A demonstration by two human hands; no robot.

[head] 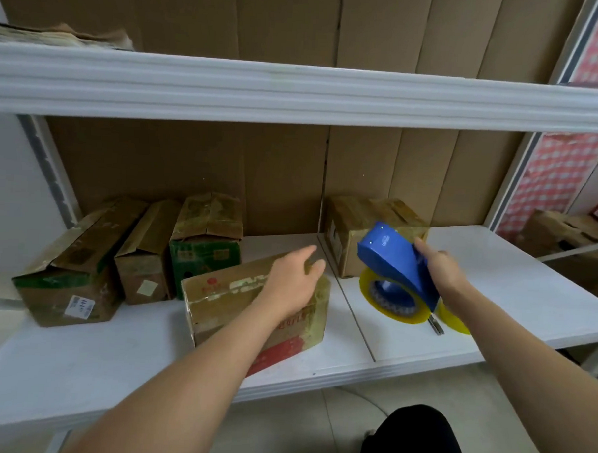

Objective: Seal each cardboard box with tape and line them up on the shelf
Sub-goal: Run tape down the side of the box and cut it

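Blue tape dispenser (397,261) with its yellow tape roll (392,300) is gripped by the right hand (439,266) at 3 o'clock above the white shelf (493,303). The left hand (293,281), fingers (306,252) relaxed, rests on the central cardboard box (232,302); three boxes (145,250) stand at 9 o'clock.

Brown cardboard sheets (190,173) are lining the whole back wall, and a messy stack of flattened paper (59,36) is sitting far left on the upper board. Red checkered fabric (560,176) is hanging off to the right.
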